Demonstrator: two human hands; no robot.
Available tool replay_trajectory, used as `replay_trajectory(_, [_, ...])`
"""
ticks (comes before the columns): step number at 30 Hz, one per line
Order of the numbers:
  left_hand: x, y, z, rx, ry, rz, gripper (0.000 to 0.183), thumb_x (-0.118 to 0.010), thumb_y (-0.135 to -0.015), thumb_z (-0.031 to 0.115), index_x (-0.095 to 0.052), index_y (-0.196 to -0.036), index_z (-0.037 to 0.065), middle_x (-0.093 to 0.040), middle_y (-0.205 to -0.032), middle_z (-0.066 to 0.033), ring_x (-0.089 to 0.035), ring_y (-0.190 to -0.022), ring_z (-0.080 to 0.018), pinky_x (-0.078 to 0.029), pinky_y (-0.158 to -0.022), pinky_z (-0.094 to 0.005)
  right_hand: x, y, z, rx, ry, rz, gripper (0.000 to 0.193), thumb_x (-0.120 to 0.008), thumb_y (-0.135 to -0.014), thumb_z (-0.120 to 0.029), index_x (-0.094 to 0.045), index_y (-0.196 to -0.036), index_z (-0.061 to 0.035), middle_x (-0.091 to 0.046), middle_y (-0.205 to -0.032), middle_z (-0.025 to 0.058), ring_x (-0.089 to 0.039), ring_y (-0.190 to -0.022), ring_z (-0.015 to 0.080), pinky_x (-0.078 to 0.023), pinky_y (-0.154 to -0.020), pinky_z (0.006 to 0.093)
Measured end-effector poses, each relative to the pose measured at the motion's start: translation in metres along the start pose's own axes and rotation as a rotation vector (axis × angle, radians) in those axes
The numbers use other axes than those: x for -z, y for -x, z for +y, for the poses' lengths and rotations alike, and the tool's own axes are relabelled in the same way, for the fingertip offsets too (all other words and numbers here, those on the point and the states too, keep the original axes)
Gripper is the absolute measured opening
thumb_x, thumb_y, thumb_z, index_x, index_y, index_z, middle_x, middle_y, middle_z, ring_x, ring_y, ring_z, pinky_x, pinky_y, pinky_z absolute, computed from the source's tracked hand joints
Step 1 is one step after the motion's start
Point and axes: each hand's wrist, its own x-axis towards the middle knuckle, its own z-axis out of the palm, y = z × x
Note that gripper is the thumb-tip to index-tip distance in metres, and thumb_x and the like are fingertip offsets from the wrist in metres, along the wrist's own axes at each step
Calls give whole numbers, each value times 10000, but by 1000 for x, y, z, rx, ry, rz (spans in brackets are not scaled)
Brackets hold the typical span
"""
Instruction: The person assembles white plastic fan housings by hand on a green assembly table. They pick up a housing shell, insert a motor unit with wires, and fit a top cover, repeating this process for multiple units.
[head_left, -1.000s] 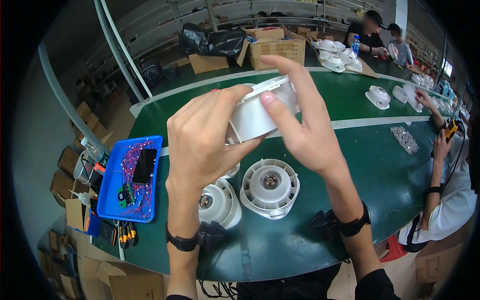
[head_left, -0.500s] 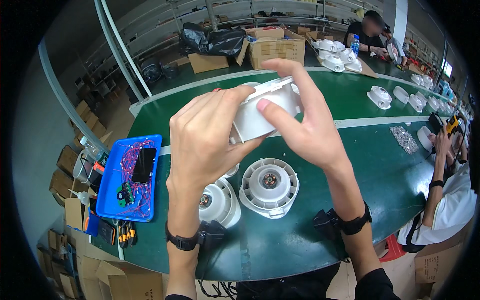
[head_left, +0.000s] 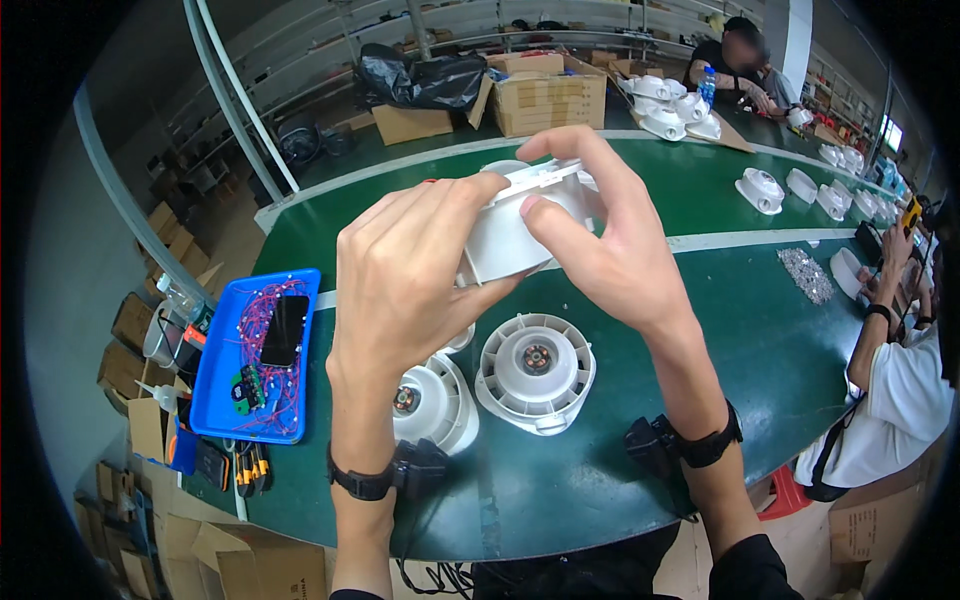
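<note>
Between both hands, above the green table, I hold a white plastic housing (head_left: 508, 238) tilted on its side. My left hand (head_left: 405, 260) wraps its left side, partly covering it. With thumb on its face and fingers over its upper edge, my right hand (head_left: 610, 235) grips the other side. Below stands a round white fan unit (head_left: 535, 375) with a ribbed rim and a copper-coloured motor centre. A second white fan unit (head_left: 435, 405) sits to its left, partly hidden by my left forearm.
At the left lies a blue tray (head_left: 215, 370) with red wires, a green circuit board and a black phone (head_left: 285, 332). Pliers (head_left: 252, 467) lie below it. At right are a pile of small metal parts (head_left: 806, 276) and a co-worker's arm (head_left: 878, 320). White housings (head_left: 760, 191) stand farther back.
The housing and both my hands stay nearly the same, with my right fingers slightly lower on its edge. The view has shifted a little. Co-workers at the right have moved their hands.
</note>
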Motion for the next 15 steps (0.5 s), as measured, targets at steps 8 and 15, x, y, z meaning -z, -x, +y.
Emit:
replay_trajectory(8, [1, 0, -2, 21, 32, -31, 561, -897, -566, 148, -669, -1063, 23, -711, -954, -134, -701, -831, -296, -542, -697, -348, -1, -3, 7, 10, -40, 19, 323, -656, -797, -227, -639, -1031, -5, -613, -990, 162, -606, -854, 247, -491, -775, 350])
replay_trajectory(15, [35, 15, -25, 359, 441, -539, 511, -859, -676, 274, -661, -1047, -17, -706, -886, -172, -713, -809, -280, -544, -702, -350, 8, -2, 14, -112, -37, -555, 312, -601, -969, -256, -640, -1098, 25, -630, -864, 60, -600, -762, 103, -526, -648, 290])
